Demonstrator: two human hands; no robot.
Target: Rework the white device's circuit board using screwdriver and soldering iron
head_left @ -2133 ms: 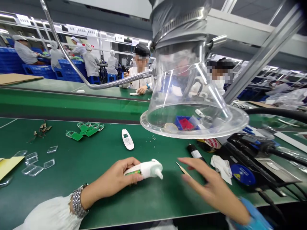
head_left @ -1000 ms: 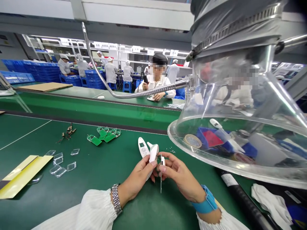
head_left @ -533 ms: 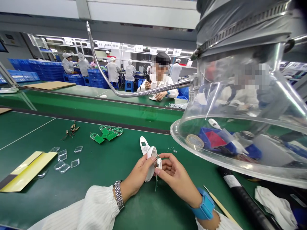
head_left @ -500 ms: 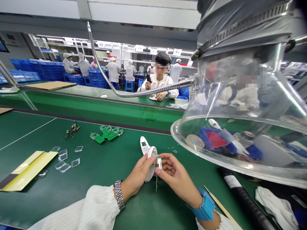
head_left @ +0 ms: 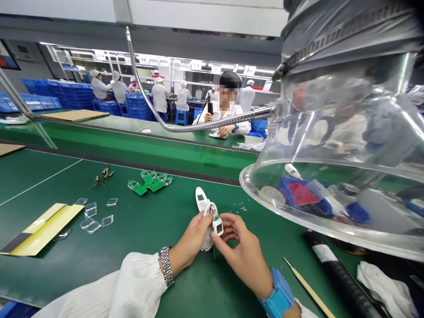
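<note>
My left hand (head_left: 188, 236) grips a white plastic device housing (head_left: 208, 238) near the middle of the green mat. My right hand (head_left: 240, 256) pinches a small white-capped module (head_left: 217, 226) against that housing, and a thin green circuit board strip (head_left: 215, 252) shows below it. My fingers hide most of the joint between them. A second white device shell with a small display (head_left: 200, 198) lies just beyond my left hand, and its lower end meets the held housing.
A clear acrylic dome (head_left: 298, 207) on a flexible metal arm hangs to the right, above a blue and red box. A wooden stick (head_left: 309, 289), black tube (head_left: 338, 269) and white cloth (head_left: 384, 289) lie right. Green boards (head_left: 149, 182), clear plastic pieces (head_left: 94, 218) and a yellow card (head_left: 43, 229) lie left. A co-worker (head_left: 227, 106) sits across the belt.
The small module has moved down and closer against the housing, and less of the thin green strip shows below it. The whole view has shifted slightly with my head.
</note>
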